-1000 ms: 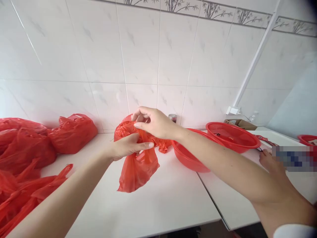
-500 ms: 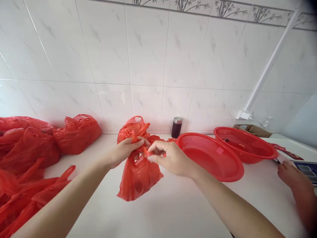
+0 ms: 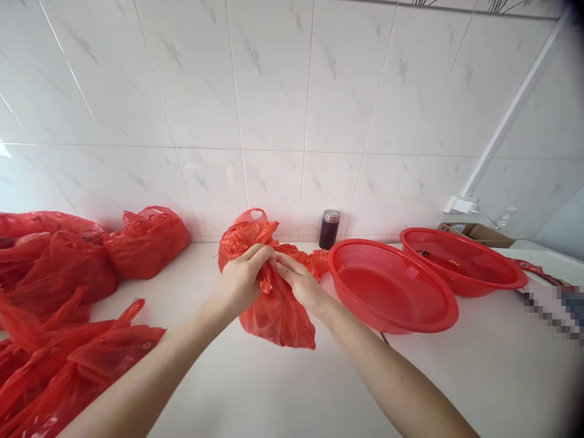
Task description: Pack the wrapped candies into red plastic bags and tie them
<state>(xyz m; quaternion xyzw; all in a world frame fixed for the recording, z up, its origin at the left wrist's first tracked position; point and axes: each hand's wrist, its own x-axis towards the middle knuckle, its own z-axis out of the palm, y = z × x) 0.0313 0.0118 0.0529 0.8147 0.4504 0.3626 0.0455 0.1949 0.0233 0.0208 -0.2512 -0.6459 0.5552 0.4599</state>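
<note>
A filled red plastic bag (image 3: 280,319) hangs below my hands over the white table (image 3: 274,395), its neck gathered between them. My left hand (image 3: 246,277) is closed on the bag's top from the left. From the right, my right hand (image 3: 298,281) grips the same gathered plastic, its fingertips touching those of my left hand. A twisted end of plastic pokes out under the fingers. Right behind, another red bag (image 3: 249,234) stands against the wall, partly hidden by my left hand.
Several red bags (image 3: 148,243) fill the left side. A dark flask (image 3: 329,230) stands by the wall. Two red baskets, one nearer (image 3: 392,295) and one farther (image 3: 474,267), sit at right, with a cardboard box (image 3: 479,234) behind.
My hands have come together on the bag's neck, and its lower part has swung right. The view has tilted down slightly. Another person's hand at far right is no longer visible.
</note>
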